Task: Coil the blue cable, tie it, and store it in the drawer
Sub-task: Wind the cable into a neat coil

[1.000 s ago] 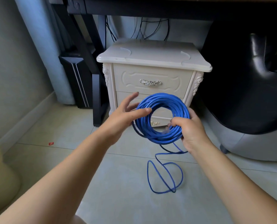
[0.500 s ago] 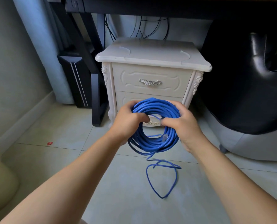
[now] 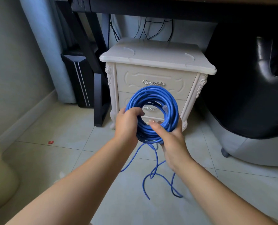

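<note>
Right hand (image 3: 172, 140) slid beneath blue cable (image 3: 153, 95), left fingers (image 3: 135, 112) curled through it

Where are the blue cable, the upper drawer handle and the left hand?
blue cable (image 3: 151, 93): head view, coil top.
upper drawer handle (image 3: 153, 82): head view, its middle.
left hand (image 3: 127, 125): head view, its back.

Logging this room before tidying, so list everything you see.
blue cable: one, blue, coiled in both hands, loose end on the floor
nightstand: one, cream, behind the coil, visible drawers shut
desk frame: one, black, above the nightstand
tower case: one, black, pale stripes, left of the nightstand
wires: several, black, hanging behind the nightstand
padded seat: one, black on grey base, right
curtain: one, pale blue, rear left
scrap: one, red, on the floor, left
bag-like object: one, pale yellow, lower left edge
left hand: one, grips the coil's left side
right hand: one, holds the coil's lower right
</note>
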The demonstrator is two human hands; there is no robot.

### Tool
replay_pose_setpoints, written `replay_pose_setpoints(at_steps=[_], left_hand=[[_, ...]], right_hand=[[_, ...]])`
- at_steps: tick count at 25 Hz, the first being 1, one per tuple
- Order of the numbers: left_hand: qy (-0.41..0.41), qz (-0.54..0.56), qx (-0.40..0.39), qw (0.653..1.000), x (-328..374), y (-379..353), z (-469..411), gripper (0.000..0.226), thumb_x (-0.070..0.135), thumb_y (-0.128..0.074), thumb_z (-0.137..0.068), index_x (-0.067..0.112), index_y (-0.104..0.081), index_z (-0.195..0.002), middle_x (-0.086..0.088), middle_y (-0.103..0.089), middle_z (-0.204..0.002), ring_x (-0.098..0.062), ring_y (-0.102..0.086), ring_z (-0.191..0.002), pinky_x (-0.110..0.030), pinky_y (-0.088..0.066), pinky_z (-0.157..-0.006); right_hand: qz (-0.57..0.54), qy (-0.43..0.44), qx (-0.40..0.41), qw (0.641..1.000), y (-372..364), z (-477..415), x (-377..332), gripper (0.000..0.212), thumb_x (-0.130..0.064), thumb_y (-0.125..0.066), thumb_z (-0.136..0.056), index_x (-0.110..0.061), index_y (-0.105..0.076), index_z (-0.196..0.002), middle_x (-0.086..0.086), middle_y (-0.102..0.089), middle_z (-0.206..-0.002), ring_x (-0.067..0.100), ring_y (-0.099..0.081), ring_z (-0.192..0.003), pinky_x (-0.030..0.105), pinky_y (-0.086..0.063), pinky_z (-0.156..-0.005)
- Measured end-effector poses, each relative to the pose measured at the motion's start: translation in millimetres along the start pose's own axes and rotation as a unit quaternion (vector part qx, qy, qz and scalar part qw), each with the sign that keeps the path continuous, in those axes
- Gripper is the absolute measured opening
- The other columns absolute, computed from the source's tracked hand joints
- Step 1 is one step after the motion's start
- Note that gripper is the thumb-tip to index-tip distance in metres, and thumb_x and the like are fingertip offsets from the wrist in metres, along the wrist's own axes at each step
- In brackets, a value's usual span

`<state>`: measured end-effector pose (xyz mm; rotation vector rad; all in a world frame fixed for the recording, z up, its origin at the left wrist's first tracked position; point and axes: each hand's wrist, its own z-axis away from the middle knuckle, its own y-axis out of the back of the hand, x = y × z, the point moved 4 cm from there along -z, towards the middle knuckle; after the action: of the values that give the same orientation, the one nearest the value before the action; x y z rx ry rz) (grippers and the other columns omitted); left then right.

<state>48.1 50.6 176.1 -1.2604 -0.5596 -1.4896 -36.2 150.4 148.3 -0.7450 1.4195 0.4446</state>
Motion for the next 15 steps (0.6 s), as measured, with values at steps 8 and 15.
replay_pose_setpoints(at_steps=[8, 15], left_hand=[[0.037, -0.089, -0.149, 0.984, -13, -4, 2, 0.036, 0.006, -0.067, -0.082, 0.010, -0.057, -0.116, -0.009, -0.064, -0.090, -0.019, -0.064, -0.076, -0.032, -0.052, -0.073], [-0.159, -0.348, -0.321, 0.866, 20, -3, 0, 0.086, 0.017, -0.084, -0.066, 0.033, -0.045, -0.140, 0.008, -0.064, -0.122, -0.005, -0.067, -0.097, -0.019, -0.051, -0.087]], right_hand=[[0.054, 0.013, 0.085, 0.995, 30, -19, -24, 0.057, 0.004, -0.057, -0.058, -0.027, -0.068, -0.105, -0.010, -0.060, -0.081, 0.009, -0.056, -0.075, 0.023, -0.048, -0.071], [0.326, 0.037, -0.055, 0.943, 28, -16, -41, 0.067, -0.007, -0.062, -0.054, -0.035, -0.062, -0.116, -0.016, -0.069, -0.090, 0.007, -0.063, -0.076, 0.028, -0.051, -0.068]])
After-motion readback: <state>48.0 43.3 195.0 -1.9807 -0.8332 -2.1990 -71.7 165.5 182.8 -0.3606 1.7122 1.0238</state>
